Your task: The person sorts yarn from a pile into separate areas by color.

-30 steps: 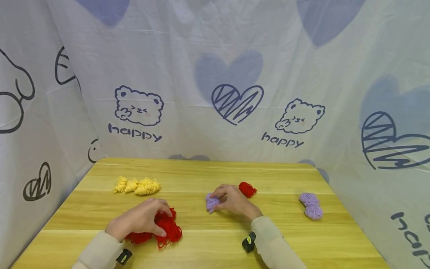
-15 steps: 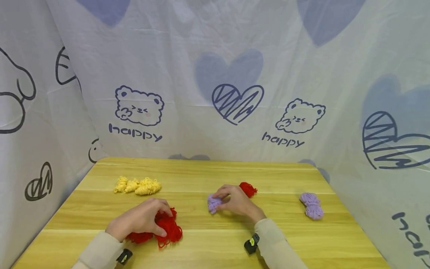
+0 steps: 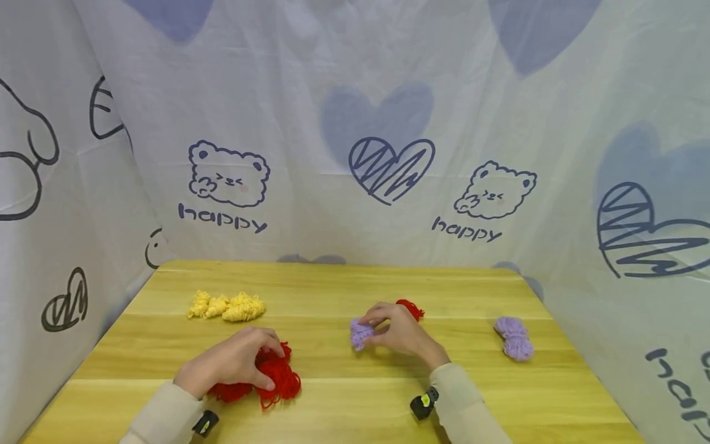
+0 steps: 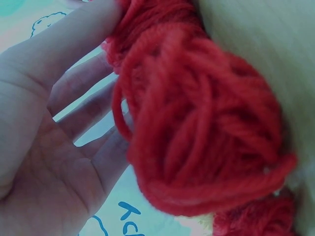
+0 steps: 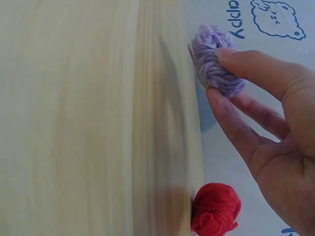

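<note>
At the table's front left, my left hand (image 3: 230, 364) grips a bundle of red yarn (image 3: 283, 379) between thumb and fingers. In the left wrist view this red yarn (image 4: 206, 123) has loose loops, and the thumb reaches its far part. Another red yarn bundle (image 3: 228, 393) lies partly hidden beneath that hand. Near the middle, my right hand (image 3: 402, 333) pinches a small purple yarn bundle (image 3: 361, 334). The right wrist view has the thumb on one side of the purple yarn (image 5: 211, 61) and fingertips on the other. Just behind the right hand, a red yarn bundle (image 3: 412, 309) is partly covered.
Yellow yarn bundles (image 3: 227, 307) lie in a row at the back left of the wooden table (image 3: 310, 419). A second purple yarn bundle (image 3: 516, 339), narrowed at its middle, lies at the right. A printed white curtain (image 3: 310, 203) hangs behind the table.
My right hand has shifted a little to the right, carrying the purple yarn along and covering more of the red bundle behind. My left hand has stayed on the red yarn.
</note>
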`<action>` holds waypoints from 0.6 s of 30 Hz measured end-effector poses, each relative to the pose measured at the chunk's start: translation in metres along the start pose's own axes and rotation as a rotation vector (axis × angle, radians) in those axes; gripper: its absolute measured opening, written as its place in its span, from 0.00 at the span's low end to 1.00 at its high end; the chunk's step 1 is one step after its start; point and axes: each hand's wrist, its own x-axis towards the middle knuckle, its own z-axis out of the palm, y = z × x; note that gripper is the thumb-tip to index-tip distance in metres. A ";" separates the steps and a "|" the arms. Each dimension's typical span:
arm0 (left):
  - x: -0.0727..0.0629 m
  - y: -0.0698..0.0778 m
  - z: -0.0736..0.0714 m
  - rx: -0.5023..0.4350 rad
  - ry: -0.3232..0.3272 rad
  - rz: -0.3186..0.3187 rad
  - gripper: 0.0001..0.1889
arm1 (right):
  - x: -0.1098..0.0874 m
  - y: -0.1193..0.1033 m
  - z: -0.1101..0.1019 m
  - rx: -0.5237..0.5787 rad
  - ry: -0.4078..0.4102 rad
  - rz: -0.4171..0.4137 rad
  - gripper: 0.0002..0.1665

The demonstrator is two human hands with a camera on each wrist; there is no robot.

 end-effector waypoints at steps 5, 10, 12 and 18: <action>0.000 0.001 -0.001 0.000 0.002 0.008 0.24 | -0.003 0.000 -0.005 0.009 0.018 -0.007 0.18; 0.000 0.001 -0.001 0.002 -0.002 0.011 0.24 | -0.005 0.003 -0.008 0.009 0.029 -0.025 0.18; 0.001 0.001 -0.001 0.003 -0.001 0.011 0.24 | -0.006 0.004 -0.009 0.015 0.034 -0.032 0.18; 0.000 0.002 -0.002 0.001 0.002 0.012 0.24 | -0.010 0.007 -0.015 0.025 0.031 -0.031 0.20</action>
